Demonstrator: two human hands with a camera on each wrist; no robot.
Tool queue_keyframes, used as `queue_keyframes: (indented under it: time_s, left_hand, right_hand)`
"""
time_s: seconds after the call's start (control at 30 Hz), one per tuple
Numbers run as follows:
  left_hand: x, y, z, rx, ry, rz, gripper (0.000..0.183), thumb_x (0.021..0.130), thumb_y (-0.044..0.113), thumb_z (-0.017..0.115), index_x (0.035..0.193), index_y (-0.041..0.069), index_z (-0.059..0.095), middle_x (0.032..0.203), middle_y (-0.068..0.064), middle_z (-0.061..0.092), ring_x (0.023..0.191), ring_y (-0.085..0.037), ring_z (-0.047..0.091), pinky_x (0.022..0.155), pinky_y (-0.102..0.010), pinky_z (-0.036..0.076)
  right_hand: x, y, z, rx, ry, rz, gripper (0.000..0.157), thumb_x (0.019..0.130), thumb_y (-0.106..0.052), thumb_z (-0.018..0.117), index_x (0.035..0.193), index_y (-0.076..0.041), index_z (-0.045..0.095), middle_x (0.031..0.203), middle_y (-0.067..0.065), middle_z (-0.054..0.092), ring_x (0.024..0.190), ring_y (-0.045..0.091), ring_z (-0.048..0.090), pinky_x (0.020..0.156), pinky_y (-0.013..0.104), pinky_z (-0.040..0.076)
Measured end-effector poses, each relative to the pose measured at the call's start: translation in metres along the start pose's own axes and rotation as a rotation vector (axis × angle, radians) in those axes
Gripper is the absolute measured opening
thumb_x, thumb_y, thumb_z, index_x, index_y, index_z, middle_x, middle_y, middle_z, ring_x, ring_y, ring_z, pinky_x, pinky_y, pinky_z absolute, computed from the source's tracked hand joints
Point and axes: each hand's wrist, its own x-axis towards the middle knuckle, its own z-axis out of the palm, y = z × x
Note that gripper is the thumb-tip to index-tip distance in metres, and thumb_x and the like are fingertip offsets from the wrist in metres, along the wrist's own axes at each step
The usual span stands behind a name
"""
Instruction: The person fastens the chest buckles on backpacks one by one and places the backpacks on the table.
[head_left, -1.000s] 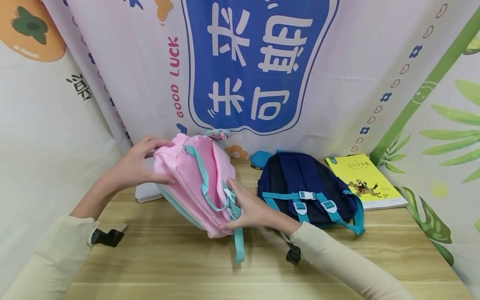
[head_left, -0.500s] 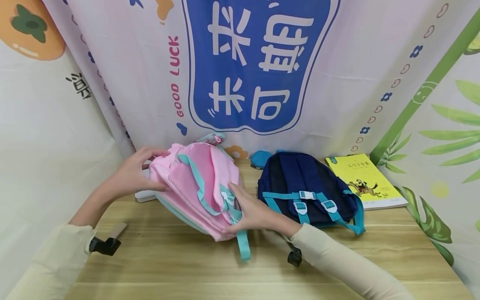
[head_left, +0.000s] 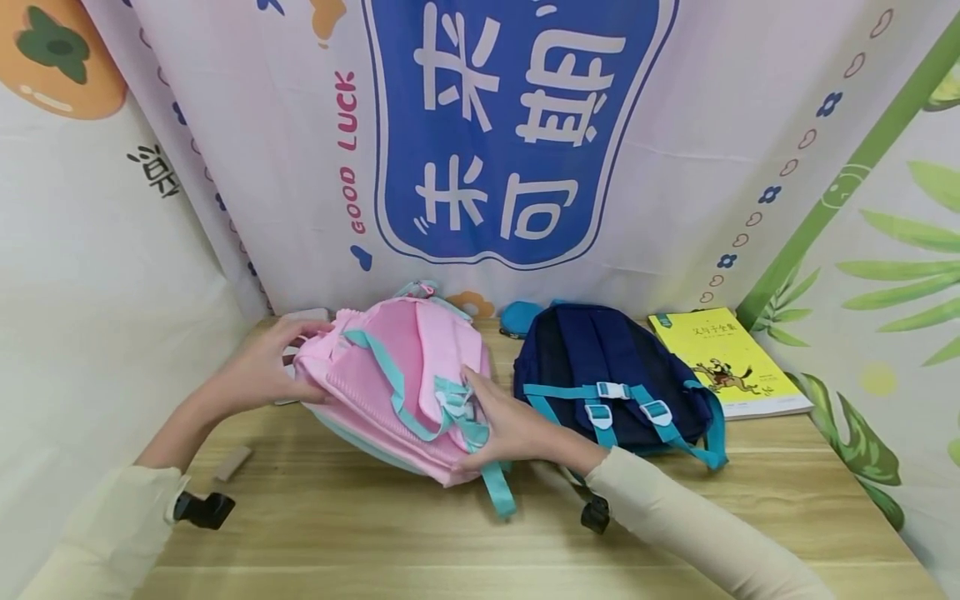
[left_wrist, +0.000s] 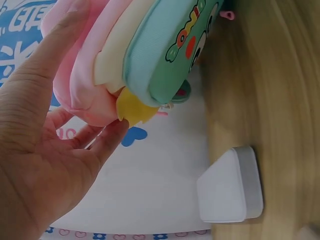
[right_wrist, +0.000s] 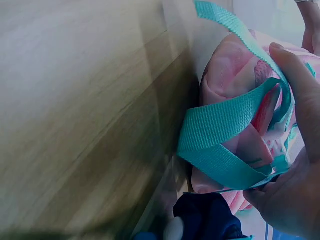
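Observation:
A pink backpack [head_left: 397, 333] with teal straps lies tilted over the table, its strap side facing up. My left hand [head_left: 258, 362] grips its left end, thumb on the strap side and fingers around the edge. In the left wrist view, the bag's front carries a teal-green cartoon pocket [left_wrist: 160, 55] beside a yellow piece [left_wrist: 134, 107] near my fingertips. My right hand [head_left: 513, 425] holds the lower right corner by the white buckle, thumb and fingers spread across it. A loose teal strap [right_wrist: 215, 125] loops beside this hand in the right wrist view.
A navy backpack [head_left: 585, 358] lies just right of my right hand, with a small blue pouch [head_left: 519, 317] behind it. Farther right is a yellow book [head_left: 705, 342]. A white box [left_wrist: 227, 187] sits behind the pink bag's left end. Fabric hangs along the table's back.
Both hands have lowered and flattened the pink backpack, its left end coming down and slightly left. Its right corner has shifted a little right. The navy backpack and book stay put.

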Motion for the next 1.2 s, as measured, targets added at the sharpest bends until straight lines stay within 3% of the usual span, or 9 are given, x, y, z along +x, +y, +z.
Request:
queue_keyframes:
  time_s: [0.27, 0.53, 0.73, 1.0, 1.2]
  left_hand:
    - [-0.009, -0.012, 0.011, -0.083, -0.091, -0.029, 0.089, 0.071, 0.031, 0.094, 0.143, 0.004, 0.050, 0.133, -0.013, 0.059, 0.117, -0.028, 0.055, 0.091, -0.030, 0.051]
    - [-0.014, -0.023, 0.024, -0.135, -0.144, -0.029, 0.099, 0.067, 0.027, 0.096, 0.145, -0.003, 0.044, 0.131, -0.021, 0.057, 0.116, -0.036, 0.058, 0.086, -0.028, 0.054]
    - [-0.020, -0.029, 0.033, -0.189, -0.175, -0.042, 0.103, 0.066, 0.027, 0.098, 0.145, -0.006, 0.042, 0.130, -0.021, 0.056, 0.114, -0.034, 0.058, 0.087, -0.027, 0.054]
    - [-0.028, -0.038, 0.043, -0.317, -0.279, -0.083, 0.099, 0.071, 0.023, 0.094, 0.147, -0.004, 0.037, 0.138, -0.020, 0.052, 0.122, -0.035, 0.053, 0.095, -0.022, 0.052]
    - [-0.030, -0.041, 0.044, -0.373, -0.361, -0.089, 0.094, 0.075, 0.019, 0.090, 0.148, -0.005, 0.036, 0.142, -0.022, 0.049, 0.125, -0.036, 0.052, 0.094, -0.023, 0.053]
  right_hand:
    - [-0.004, 0.002, -0.004, -0.021, -0.037, 0.000, 0.137, 0.070, -0.063, 0.085, 0.165, -0.019, -0.003, 0.169, 0.007, 0.019, 0.150, 0.020, 0.031, 0.115, 0.046, 0.042]
    - [-0.005, 0.003, -0.007, -0.067, -0.048, -0.012, 0.137, 0.070, -0.063, 0.086, 0.165, -0.015, 0.000, 0.168, 0.009, 0.022, 0.151, 0.021, 0.031, 0.117, 0.045, 0.040]
    - [-0.007, 0.004, -0.011, -0.104, -0.065, -0.007, 0.136, 0.070, -0.065, 0.084, 0.165, -0.015, 0.001, 0.167, 0.007, 0.027, 0.150, 0.018, 0.033, 0.118, 0.044, 0.040]
    - [-0.008, 0.006, -0.016, -0.154, -0.066, -0.047, 0.134, 0.069, -0.064, 0.085, 0.165, -0.010, 0.007, 0.167, 0.007, 0.027, 0.150, 0.020, 0.034, 0.118, 0.042, 0.039]
    - [-0.011, 0.006, -0.019, -0.172, -0.060, -0.054, 0.132, 0.069, -0.062, 0.087, 0.164, -0.008, 0.012, 0.160, 0.009, 0.037, 0.146, 0.022, 0.039, 0.116, 0.044, 0.042]
